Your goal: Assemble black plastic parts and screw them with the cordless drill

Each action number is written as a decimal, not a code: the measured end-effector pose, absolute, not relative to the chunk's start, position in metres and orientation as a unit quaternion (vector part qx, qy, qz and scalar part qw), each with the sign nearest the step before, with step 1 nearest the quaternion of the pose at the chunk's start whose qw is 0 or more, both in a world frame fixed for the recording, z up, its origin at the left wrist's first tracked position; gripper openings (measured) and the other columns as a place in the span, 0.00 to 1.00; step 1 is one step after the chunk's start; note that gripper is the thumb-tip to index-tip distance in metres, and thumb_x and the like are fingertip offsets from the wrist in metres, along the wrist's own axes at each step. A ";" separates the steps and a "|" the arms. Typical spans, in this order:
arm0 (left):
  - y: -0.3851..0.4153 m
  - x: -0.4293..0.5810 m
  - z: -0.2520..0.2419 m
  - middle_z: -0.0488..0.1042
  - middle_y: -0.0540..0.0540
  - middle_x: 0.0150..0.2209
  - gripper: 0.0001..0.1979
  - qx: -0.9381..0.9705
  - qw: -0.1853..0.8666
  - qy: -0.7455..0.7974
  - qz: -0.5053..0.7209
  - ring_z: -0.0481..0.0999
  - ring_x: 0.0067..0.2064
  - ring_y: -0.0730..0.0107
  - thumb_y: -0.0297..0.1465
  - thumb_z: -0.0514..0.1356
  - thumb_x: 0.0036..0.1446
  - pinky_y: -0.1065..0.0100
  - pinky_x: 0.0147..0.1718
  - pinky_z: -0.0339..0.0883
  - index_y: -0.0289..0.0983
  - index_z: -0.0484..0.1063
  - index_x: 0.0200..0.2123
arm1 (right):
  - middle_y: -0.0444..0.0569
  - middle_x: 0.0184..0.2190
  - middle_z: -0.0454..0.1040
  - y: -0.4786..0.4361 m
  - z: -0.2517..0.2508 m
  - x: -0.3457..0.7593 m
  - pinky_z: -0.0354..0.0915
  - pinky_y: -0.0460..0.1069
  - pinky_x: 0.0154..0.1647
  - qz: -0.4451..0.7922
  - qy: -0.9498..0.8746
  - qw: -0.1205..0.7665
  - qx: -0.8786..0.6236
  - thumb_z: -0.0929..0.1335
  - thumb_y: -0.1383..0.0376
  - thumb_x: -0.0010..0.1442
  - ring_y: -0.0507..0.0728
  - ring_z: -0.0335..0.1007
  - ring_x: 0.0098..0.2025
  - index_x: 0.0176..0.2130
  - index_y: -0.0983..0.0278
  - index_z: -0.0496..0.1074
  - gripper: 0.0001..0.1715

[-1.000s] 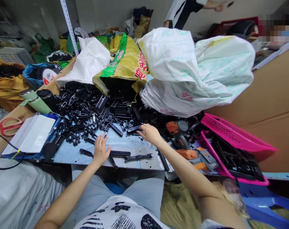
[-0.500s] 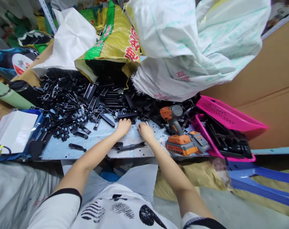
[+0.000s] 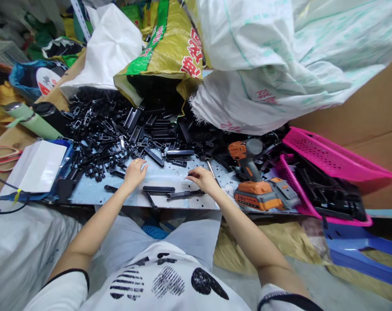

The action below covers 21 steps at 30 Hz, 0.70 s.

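My left hand (image 3: 135, 173) hovers at the near edge of a heap of black parts (image 3: 99, 142), fingers loosely bent and apart, with nothing visible in them. Close to it lie a black bar (image 3: 154, 157) and a partly covered black link piece (image 3: 117, 173). My right hand (image 3: 203, 178) is held over the blue tabletop (image 3: 163, 172), thumb and fingertips pinched together; a tiny dark thing shows at the tips, too small to name. A metal rod (image 3: 211, 167) lies just beyond that hand. Between my wrists rest a long black bar (image 3: 159, 189) and a dark wrench-like piece (image 3: 184, 195).
An orange-and-grey cordless drill (image 3: 248, 164) stands on its battery at the right. Beside it are pink baskets (image 3: 332, 155) with black parts. Large sacks (image 3: 241, 95) hang over the back. At left are a green bottle (image 3: 32, 119) and red scissors (image 3: 3, 159).
My left hand has moved left, away from the long bar at the middle. My right hand stays near its place, turned inward. The camera view has shifted; near-edge parts show more fully.
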State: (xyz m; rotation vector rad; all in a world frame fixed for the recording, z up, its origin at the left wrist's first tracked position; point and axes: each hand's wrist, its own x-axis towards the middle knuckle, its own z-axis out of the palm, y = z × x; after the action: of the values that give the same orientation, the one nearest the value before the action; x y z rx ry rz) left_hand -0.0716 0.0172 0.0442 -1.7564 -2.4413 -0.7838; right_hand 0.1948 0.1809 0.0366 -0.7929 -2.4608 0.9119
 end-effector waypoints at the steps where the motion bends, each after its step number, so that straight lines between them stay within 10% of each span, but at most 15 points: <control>1: 0.020 -0.075 0.046 0.73 0.41 0.43 0.12 -0.566 0.019 -0.787 -0.246 0.70 0.47 0.60 0.31 0.52 0.61 0.61 0.48 0.64 0.33 0.72 0.44 | 0.46 0.28 0.71 0.177 0.043 0.187 0.63 0.47 0.32 0.337 -0.878 0.202 -0.275 0.70 0.60 0.54 0.52 0.67 0.30 0.32 0.64 0.72 0.09; 21: 0.142 -0.084 0.043 0.72 0.34 0.45 0.12 -0.633 0.000 -0.771 -0.076 0.68 0.53 0.58 0.20 0.52 0.56 0.59 0.51 0.62 0.30 0.75 0.38 | 0.46 0.27 0.71 0.169 0.032 0.185 0.66 0.49 0.32 0.247 -0.898 0.173 -0.321 0.68 0.63 0.56 0.54 0.69 0.29 0.31 0.63 0.68 0.06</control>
State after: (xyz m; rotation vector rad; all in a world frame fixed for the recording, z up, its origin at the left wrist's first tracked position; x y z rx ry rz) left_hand -0.0845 0.1425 0.0431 -1.9879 -2.4212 -0.2379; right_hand 0.1851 0.1695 0.0319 -0.9099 -2.5481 0.6995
